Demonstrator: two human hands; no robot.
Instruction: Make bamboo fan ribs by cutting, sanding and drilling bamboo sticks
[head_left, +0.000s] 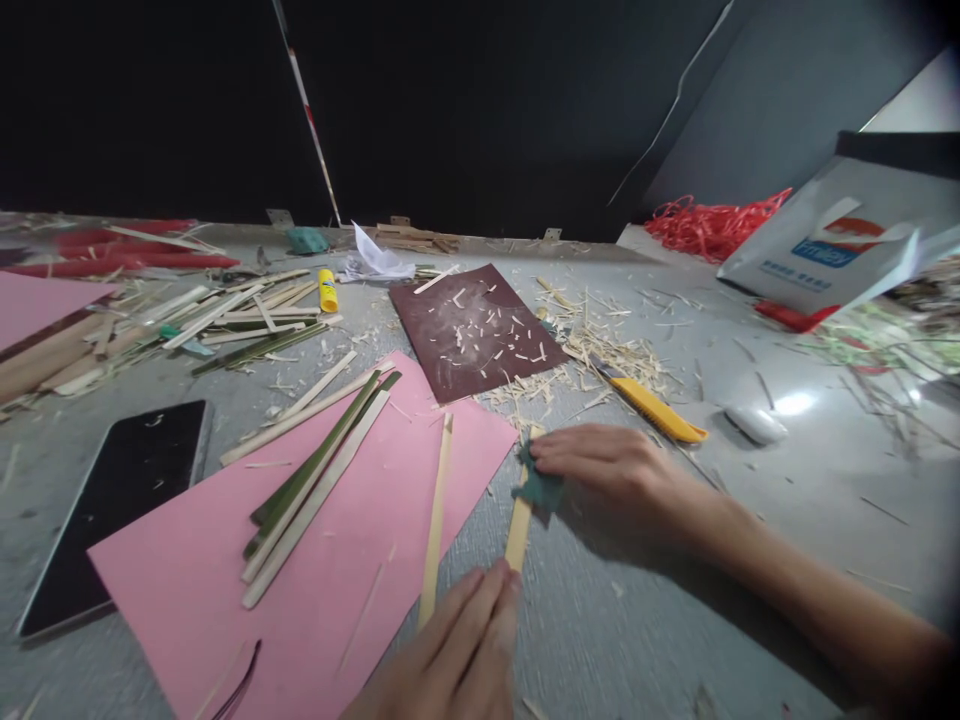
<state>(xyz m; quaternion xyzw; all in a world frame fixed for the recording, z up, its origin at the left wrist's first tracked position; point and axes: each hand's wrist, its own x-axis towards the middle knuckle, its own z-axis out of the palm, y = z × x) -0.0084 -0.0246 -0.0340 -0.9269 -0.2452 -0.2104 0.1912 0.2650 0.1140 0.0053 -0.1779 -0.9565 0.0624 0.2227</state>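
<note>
A pale bamboo strip (519, 530) lies on the grey table, just right of the pink paper (352, 560). The fingers of my left hand (465, 640) are together and press down on its near end. At its far end my right hand (600, 458) presses a small dark green piece of sandpaper (541, 488) onto the strip, fingers close together. A second pale strip (436, 510) crosses the paper's right edge and runs down to beside my left hand. Several green and pale strips (322, 480) rest in a bundle on the paper.
A yellow cutter (652, 405) lies beyond my right hand, near a white mouse-shaped object (756, 425). Shavings cover a dark red sheet (476, 330). A phone (120, 510) is at left, a glue stick (328, 290) behind, a white bag (832, 240) at right.
</note>
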